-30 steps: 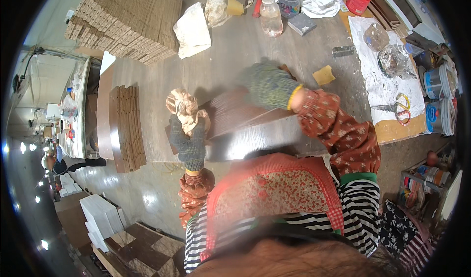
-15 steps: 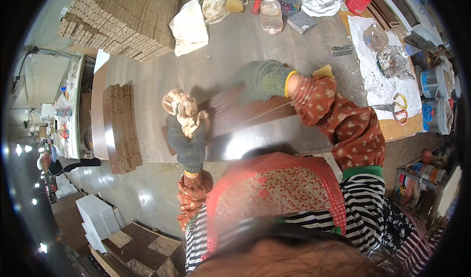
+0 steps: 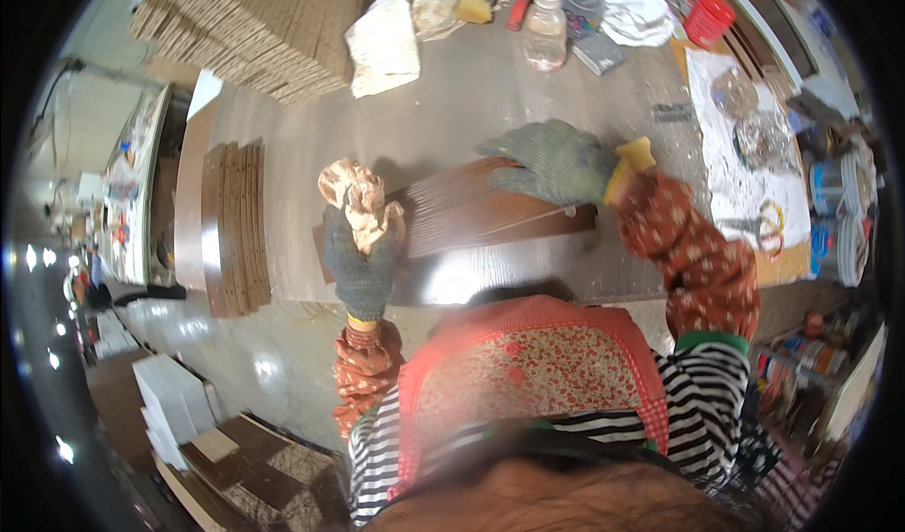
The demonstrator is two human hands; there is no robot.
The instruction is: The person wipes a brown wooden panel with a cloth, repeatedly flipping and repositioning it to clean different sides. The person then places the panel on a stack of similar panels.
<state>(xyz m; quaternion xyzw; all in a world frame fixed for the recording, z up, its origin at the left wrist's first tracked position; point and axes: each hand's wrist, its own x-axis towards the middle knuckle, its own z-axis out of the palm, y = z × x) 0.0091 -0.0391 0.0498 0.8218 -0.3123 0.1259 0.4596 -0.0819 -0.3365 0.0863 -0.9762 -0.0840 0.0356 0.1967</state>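
A dark brown wood-grain panel [image 3: 443, 207] lies across the table close to me, with pale streaks over its surface. My left hand [image 3: 362, 276], in a dark grey knit glove, is closed around a crumpled beige cloth [image 3: 354, 191] at the panel's left end. The cloth bunches up above the fingers. My right hand [image 3: 561, 166], in a grey-green knit glove, lies over the panel's right part. Its fingers stretch leftward and look slightly apart; the palm side is hidden. Just beyond the right wrist is a yellow sponge-like piece [image 3: 637, 152].
Tall stacked boards [image 3: 255, 23] stand at the far left, and narrow brown boards [image 3: 236, 230] at the left edge. At the back are a clear bottle [image 3: 545, 37], a beige cloth sheet [image 3: 385, 47] and a red tub [image 3: 709, 18]. Scissors [image 3: 768, 228] lie on white paper at right.
My right hand has moved right along the panel and its fingers show more clearly. My left hand still grips the crumpled cloth at the left end. The whole view has shifted slightly.
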